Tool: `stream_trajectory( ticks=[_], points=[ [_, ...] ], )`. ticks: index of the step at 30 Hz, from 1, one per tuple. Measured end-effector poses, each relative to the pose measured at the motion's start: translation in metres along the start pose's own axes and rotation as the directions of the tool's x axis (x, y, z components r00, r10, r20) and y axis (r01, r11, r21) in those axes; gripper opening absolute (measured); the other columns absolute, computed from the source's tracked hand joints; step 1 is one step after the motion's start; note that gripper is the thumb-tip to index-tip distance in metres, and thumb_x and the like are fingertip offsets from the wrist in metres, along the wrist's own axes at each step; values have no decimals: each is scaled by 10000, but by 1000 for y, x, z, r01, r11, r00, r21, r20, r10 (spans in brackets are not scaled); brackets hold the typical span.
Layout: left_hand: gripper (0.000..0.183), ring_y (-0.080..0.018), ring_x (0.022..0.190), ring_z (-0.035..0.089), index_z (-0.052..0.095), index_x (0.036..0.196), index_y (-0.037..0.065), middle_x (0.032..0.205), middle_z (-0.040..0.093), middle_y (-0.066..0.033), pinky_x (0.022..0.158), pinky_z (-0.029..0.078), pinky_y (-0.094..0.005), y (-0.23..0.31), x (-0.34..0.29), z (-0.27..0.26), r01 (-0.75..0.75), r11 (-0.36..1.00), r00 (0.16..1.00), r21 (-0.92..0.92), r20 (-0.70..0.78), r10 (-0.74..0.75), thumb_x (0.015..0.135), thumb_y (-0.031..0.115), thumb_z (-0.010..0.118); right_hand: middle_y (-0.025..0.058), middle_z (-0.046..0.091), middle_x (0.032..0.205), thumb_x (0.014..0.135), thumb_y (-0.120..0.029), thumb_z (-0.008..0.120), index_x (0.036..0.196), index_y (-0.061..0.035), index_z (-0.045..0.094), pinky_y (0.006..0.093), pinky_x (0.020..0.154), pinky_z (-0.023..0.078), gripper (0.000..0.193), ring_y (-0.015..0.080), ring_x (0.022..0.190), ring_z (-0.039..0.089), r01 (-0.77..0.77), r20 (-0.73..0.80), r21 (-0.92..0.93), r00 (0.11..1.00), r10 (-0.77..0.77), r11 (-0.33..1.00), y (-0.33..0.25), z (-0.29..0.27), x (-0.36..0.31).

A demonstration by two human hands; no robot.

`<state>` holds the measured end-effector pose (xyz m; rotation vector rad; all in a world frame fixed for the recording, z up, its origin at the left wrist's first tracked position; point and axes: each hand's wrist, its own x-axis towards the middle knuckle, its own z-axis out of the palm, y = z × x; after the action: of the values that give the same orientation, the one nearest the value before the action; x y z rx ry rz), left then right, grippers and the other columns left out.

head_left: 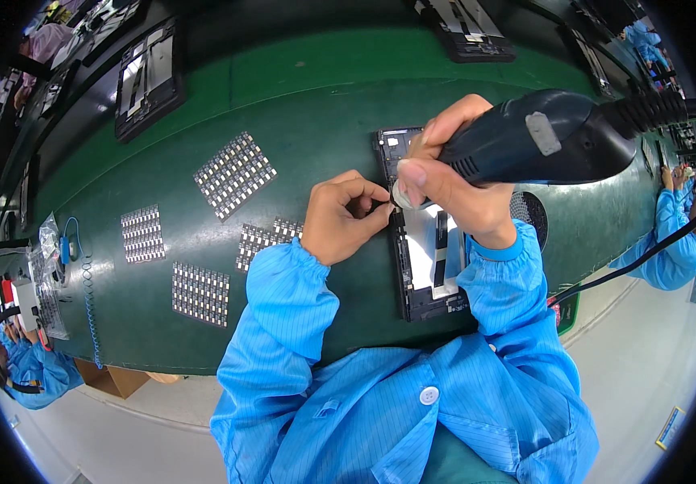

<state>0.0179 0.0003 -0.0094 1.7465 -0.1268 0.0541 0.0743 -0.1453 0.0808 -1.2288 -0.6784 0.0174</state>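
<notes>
In my right hand [465,181] is a black corded hand tool [550,137] with vent slots, shaped like a hot-air gun. My fingers wrap round its front end. Something pale and rounded [401,196] shows below my thumb, above the left edge of an opened tablet [412,278]. That tablet lies on the bench with its dark frame and white inside facing up, partly hidden by my right hand and sleeve. At its left edge my left hand [346,214] is closed, thumb and forefinger pinched together. Whatever lies between those fingertips is too small to make out.
Sheets of small components [235,173] lie left on the green bench [308,121]. A dark round perforated thing [529,218] is right of the tablet. More opened tablets [150,77] stand along the far side. The tool's cable [646,262] trails right; a coiled blue cord [88,306] hangs left. Co-workers sit at both sides.
</notes>
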Motion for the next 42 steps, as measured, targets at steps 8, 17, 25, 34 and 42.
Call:
stream_trajectory(
  ticks=[8, 17, 25, 34, 42],
  points=[
    [219, -85, 564, 460, 678, 843, 6, 634, 499, -12, 499, 392, -243, 3, -1, -7, 48, 999, 998, 12, 51, -49, 647, 55, 765, 39, 581, 672, 716, 54, 702, 888, -2, 553, 208, 529, 450, 234, 72, 597, 556, -39, -21, -66, 999, 38, 997, -1, -2, -2],
    [236, -59, 560, 449, 653, 805, -19, 643, 487, 6, 498, 394, -217, 4, -2, -10, 195, 979, 976, 58, 90, -200, 632, 61, 793, 72, 541, 610, 761, 95, 621, 921, -2, 425, 265, 526, 478, 271, 112, 531, 547, -69, 53, -130, 996, 77, 989, 4, -8, 1],
    [203, -73, 561, 470, 645, 803, -2, 658, 512, -2, 512, 412, -223, 12, -5, -11, 129, 983, 986, 131, 90, -142, 661, 59, 776, 81, 548, 619, 761, 103, 617, 914, -7, 418, 257, 524, 473, 274, 112, 534, 549, -63, 79, -122, 994, 73, 990, 4, -6, 0],
    [122, -215, 767, 575, 612, 768, 62, 737, 539, -51, 663, 447, -341, 50, -70, 44, -673, 678, 731, 296, 404, 550, 662, 118, 634, 10, 542, 646, 729, 24, 694, 878, -18, 532, 211, 503, 408, 224, 60, 552, 508, -75, 36, -145, 996, 81, 987, 7, 0, -8],
    [202, -219, 723, 540, 620, 780, 41, 779, 536, -43, 598, 424, -322, 42, -65, 34, -505, 790, 855, 346, 322, 406, 649, 144, 734, 37, 559, 620, 720, 76, 676, 905, -3, 514, 214, 462, 427, 259, 71, 525, 540, -31, -19, -44, 999, 31, 999, 7, -3, -6]
  ],
)
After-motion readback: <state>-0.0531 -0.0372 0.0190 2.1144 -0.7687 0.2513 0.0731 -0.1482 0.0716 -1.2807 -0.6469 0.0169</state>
